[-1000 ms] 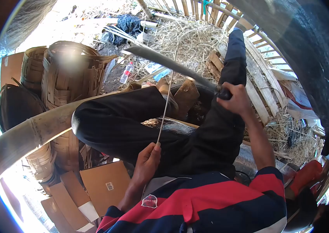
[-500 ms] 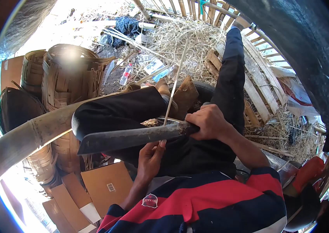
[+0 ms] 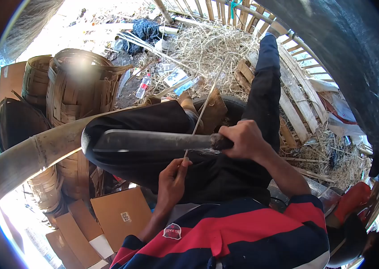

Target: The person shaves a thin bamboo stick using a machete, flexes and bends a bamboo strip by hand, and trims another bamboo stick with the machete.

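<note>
My right hand [image 3: 243, 140] is closed round the dark handle of a long, broad machete [image 3: 153, 141]. The blade lies level across my lap and points left, over my bent knee. Pinched in my left hand [image 3: 174, 177] is the lower end of a thin pale strip [image 3: 207, 101], which slants up and to the right. Near its handle the blade crosses the strip, just above my left fingertips. Whether the edge touches the strip I cannot tell.
Woven bamboo baskets [image 3: 79, 87] stand at the left, behind a thick bamboo pole [image 3: 41, 150]. Cardboard pieces [image 3: 120, 215] lie at the lower left. Beyond my legs are pale shavings [image 3: 212, 45], a plastic bottle [image 3: 144, 86] and wooden slats [image 3: 295, 112].
The machete came down from its raised position at the right to lie across the strip, then rose slightly. The strip now leans further right.
</note>
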`<state>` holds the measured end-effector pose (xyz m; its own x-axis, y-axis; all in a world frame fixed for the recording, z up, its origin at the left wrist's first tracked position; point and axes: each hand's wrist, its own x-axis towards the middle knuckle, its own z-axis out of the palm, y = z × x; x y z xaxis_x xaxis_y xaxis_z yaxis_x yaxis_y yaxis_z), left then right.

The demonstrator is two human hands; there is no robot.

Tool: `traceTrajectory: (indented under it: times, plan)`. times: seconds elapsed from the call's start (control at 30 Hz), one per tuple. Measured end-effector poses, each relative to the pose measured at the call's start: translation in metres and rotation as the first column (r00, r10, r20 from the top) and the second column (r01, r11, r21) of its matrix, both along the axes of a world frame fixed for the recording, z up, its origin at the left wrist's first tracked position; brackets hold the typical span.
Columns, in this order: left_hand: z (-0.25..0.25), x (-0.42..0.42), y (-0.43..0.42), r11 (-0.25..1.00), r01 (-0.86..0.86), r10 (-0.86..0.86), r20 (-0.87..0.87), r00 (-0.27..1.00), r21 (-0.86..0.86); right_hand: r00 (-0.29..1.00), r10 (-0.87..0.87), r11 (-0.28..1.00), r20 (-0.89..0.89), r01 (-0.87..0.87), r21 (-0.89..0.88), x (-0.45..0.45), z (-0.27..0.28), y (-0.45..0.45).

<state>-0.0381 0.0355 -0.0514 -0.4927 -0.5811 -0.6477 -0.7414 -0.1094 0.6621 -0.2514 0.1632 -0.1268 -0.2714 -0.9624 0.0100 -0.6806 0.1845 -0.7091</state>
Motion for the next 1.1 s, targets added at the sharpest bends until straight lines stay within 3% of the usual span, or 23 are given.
traceTrajectory:
  times: [0.17,0.47,0.63,0.93,1.1]
  plan:
    - [0.000,0.003,0.003,0.980,0.048,-0.051,-0.014,0.999,-0.194,0.997,-0.055,0.998,0.058,0.055,0.001,0.011,-0.012,-0.001]
    - [-0.004,0.002,0.005,0.946,0.073,-0.093,-0.051,0.994,-0.317,0.991,-0.130,0.992,0.029,0.130,-0.005,-0.003,-0.014,0.008]
    - [0.006,-0.005,0.007,0.945,0.129,-0.133,0.007,0.991,-0.302,0.988,-0.110,0.993,0.106,0.113,-0.023,0.004,-0.017,0.011]
    - [0.004,-0.002,0.006,0.913,0.164,-0.198,-0.055,0.979,-0.373,0.982,-0.184,0.980,0.043,0.186,-0.076,-0.005,-0.024,0.011]
    - [0.007,0.001,0.005,0.914,0.203,-0.219,-0.007,0.976,-0.351,0.992,-0.125,0.987,-0.015,0.122,-0.105,-0.012,-0.027,0.013]
